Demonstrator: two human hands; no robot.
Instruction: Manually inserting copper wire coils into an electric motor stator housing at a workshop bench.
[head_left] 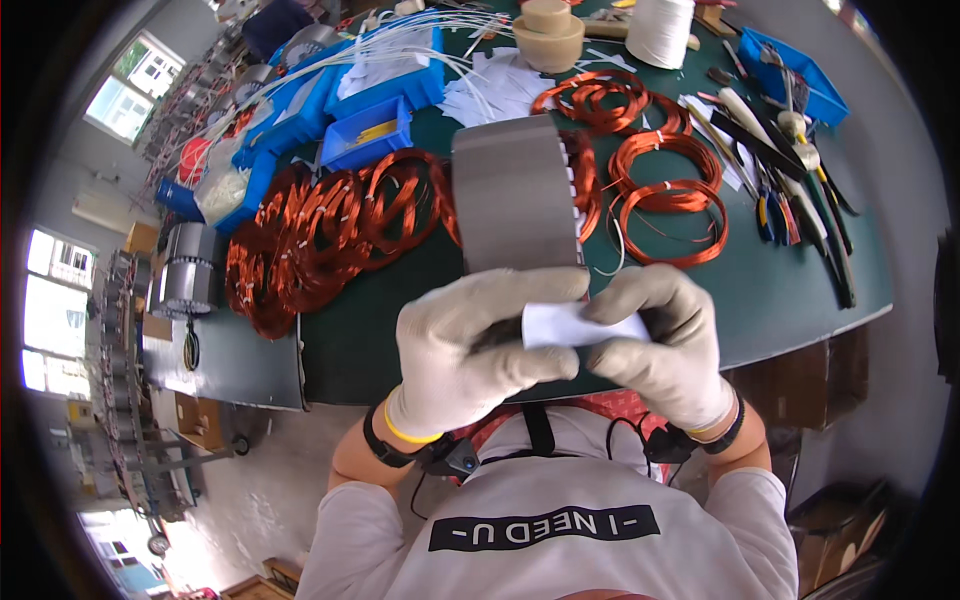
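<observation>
A small white strip of paper-like sheet (556,326), slightly curved, is held between my two gloved hands, just in front of a grey cylindrical motor stator core (512,195). My left hand (470,340) pinches the strip's left end with thumb and fingers. On its other end, my right hand (668,345) has its fingertips closed. The stator stands on the green tabletop, with white slot liners and copper windings showing along its right edge. A thin white sleeve (618,250) curls beside it.
Coils of copper wire (310,230) pile up left of the stator, and more coils (670,195) lie right. Blue bins (367,133) and loose white sheets (497,85) sit behind. Pliers (772,210) and other hand tools lie at right. A white thread spool (660,32) stands far back.
</observation>
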